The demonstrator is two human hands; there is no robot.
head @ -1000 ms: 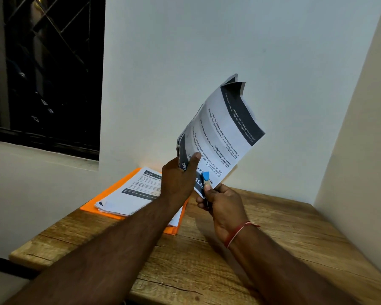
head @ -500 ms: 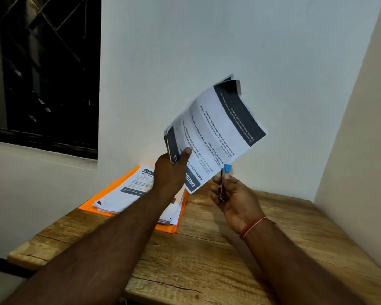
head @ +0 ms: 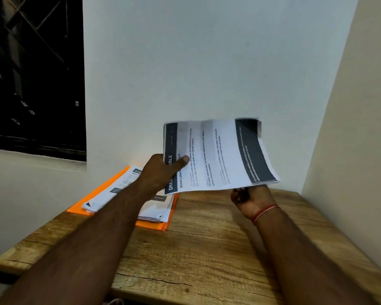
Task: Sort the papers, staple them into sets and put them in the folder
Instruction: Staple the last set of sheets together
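Left hand (head: 161, 172): grip clamped on the left edge of the paper set (head: 218, 155), thumb on top, sheets held up above the tabletop (head: 196, 249). Right of that grip, my right hand (head: 251, 199) sits under the sheets' lower corner, half hidden, so I can't tell its grip. Down-left of the grip, a paper stack (head: 106, 197) lies on the orange folder (head: 151, 225).

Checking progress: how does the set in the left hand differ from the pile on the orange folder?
The held set is aloft, gripped by the left hand; the pile lies flat on the orange folder. The held set curls; the pile looks thicker. Both show dark bands.
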